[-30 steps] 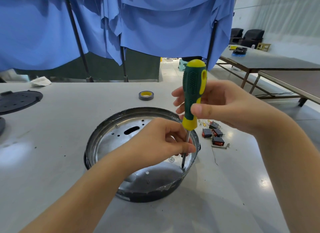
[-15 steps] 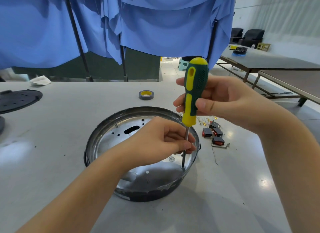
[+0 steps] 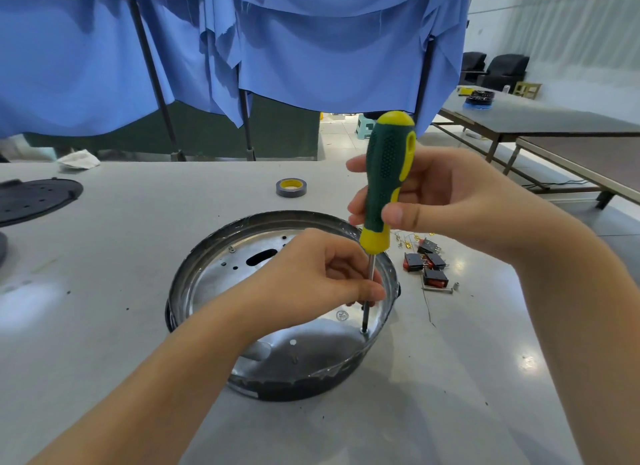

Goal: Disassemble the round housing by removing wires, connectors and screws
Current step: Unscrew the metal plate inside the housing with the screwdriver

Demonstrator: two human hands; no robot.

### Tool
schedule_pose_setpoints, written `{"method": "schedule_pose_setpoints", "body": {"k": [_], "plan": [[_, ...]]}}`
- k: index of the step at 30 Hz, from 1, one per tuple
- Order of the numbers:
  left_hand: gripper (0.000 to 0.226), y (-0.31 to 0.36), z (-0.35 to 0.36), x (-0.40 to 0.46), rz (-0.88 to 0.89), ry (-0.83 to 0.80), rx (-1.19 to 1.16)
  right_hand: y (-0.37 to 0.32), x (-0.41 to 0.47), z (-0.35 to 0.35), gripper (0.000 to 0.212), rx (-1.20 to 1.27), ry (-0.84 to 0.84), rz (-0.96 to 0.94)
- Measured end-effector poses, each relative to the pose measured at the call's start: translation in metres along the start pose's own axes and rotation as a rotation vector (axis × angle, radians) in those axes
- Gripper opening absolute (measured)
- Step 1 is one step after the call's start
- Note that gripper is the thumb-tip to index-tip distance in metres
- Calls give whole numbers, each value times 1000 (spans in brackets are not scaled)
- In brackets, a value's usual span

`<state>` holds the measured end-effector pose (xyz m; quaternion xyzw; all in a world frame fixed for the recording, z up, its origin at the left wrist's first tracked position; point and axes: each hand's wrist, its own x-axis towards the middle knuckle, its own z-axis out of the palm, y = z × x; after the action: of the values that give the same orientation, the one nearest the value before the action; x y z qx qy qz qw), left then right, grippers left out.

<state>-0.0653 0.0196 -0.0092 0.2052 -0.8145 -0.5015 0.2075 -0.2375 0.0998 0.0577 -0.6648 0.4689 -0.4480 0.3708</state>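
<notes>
a round housing (image 3: 277, 291), a shallow dark-rimmed metal dish with a shiny perforated floor and one oval slot, sits on a pale grey counter (image 3: 138, 326), a little right of centre and near the viewer. a screwdriver (image 3: 384, 194) with a green and yellow handle stands almost upright over the dish's right side, its tip set on a small screw (image 3: 364, 330) in the floor just inside the rim. the right hand (image 3: 450, 201) comes in from the right, and its grip is the thumb and curled fingers wrapped round the lower part of the handle. the left hand (image 3: 311, 284) reaches in from the near left over the dish; its grip is a narrow pinch of fingertips on the bare metal shaft, just above the tip.

just right of the housing lie a few small black and red switches (image 3: 427, 265) beside some thin brass-coloured terminals (image 3: 408, 241) (too small to tell apart), a loose bolt (image 3: 437, 289) and a tiny spacer. farther back on the counter rests a grey roll of tape (image 3: 291, 187) with a yellow core. at the far left edge lies a flat black perforated disc (image 3: 34, 198), with a crumpled white rag (image 3: 79, 159) behind it. blue cloth (image 3: 277, 49) hangs along the far side, and dark tables stand to the far right.
</notes>
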Motion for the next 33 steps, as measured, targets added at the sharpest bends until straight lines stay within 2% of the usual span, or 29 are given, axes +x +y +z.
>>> {"method": "schedule_pose_setpoints", "body": {"k": [3,7,9,13,17,23,27,30,33], "plan": [[10,1,1,-1,-5,16,-10,2,2,2,46,7,-19,6],[10,3,3,-1,-11,43,26,2,7,8,47,-136,73,-16],[13,4,2,0,-5,56,45,3,7,8,46,-124,106,-43],[19,2,2,0,-4,65,68,3,5,7,49,26,10,-21],[11,0,1,0,-33,-5,3,4,4,8,47,42,-46,-21],[21,0,0,-2,-33,-64,-44,8,5,2,47,49,-74,19],[25,-1,1,-2,-14,-19,-21,10,7,5,51,-101,-37,43],[33,-1,0,-1,10,6,12,8,9,8,39,-176,8,28],[23,-2,0,0,20,23,40,9,8,7,36,-160,29,3]]}}
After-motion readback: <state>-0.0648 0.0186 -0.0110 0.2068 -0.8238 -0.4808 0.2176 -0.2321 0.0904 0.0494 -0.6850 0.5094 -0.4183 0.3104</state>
